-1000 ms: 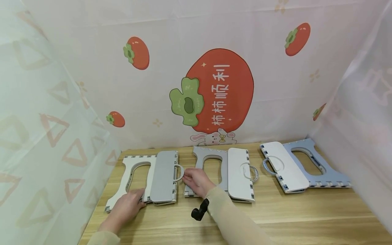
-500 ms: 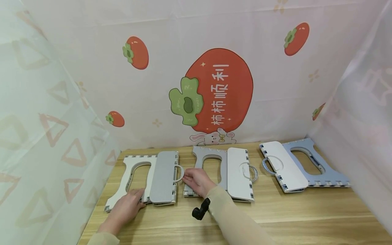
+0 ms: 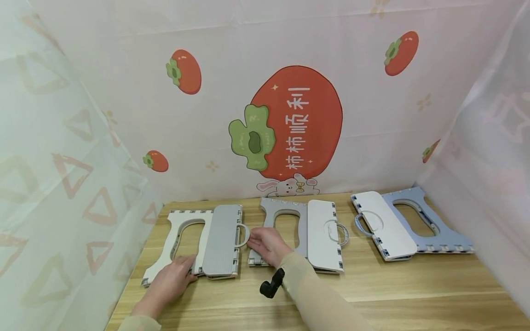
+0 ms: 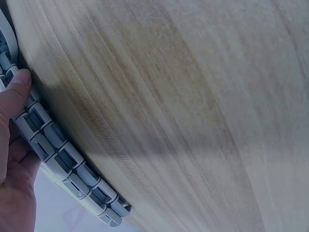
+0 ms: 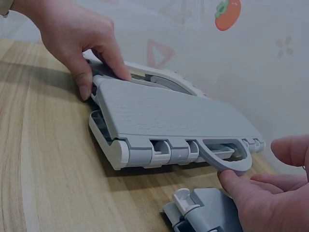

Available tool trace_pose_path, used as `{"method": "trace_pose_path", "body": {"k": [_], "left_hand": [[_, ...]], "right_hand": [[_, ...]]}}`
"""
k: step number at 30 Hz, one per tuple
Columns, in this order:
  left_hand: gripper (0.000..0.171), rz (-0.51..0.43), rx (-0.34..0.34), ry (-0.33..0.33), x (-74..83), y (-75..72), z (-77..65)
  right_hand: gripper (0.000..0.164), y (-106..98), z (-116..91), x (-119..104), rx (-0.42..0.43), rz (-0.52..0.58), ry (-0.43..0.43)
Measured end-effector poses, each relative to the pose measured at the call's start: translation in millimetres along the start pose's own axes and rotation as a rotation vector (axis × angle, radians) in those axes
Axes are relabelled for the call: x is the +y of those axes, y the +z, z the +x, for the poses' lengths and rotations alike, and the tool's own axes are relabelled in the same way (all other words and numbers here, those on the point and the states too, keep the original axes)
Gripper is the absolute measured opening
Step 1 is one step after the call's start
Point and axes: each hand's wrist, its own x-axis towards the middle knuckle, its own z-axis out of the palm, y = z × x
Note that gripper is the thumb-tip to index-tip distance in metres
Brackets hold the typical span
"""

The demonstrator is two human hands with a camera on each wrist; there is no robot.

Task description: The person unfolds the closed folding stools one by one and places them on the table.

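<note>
A folded step stool with white legs and a grey top panel (image 3: 219, 241) lies at the left of the table. My left hand (image 3: 171, 278) grips its near edge, the thumb (image 4: 19, 82) lying against the row of hinges in the left wrist view. At the panel's right side, a loop handle (image 5: 224, 166) sticks out. My right hand (image 3: 268, 246) touches this loop with a fingertip from outside; the thumb stands apart from it in the right wrist view. Under my right hand lies a second folded stool, grey with a white panel (image 3: 323, 236).
A third folded stool, blue with a white panel (image 3: 383, 225), lies at an angle on the right. The wooden table (image 3: 397, 294) meets a white patterned back curtain (image 3: 198, 124), with sheets at both sides. A black wrist piece (image 3: 272, 283) hangs at my right sleeve.
The left stool has shifted very slightly to the right. Both hands keep nearly the same places on it, and the other two stools look unmoved.
</note>
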Motion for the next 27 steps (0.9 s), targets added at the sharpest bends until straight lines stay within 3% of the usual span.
{"method": "trace_pose_path", "body": {"k": [8,27], "left_hand": [[0.056,-0.01,-0.044,-0.019,1.2,-0.7,0.2],[0.054,-0.029,-0.005,-0.013,1.6,-0.8,-3.6]], "right_hand": [[0.042,1.2,-4.6,-1.1,0.012,-0.006,0.007],[0.039,0.1,-5.9,-0.9,0.053,0.007,0.002]]}}
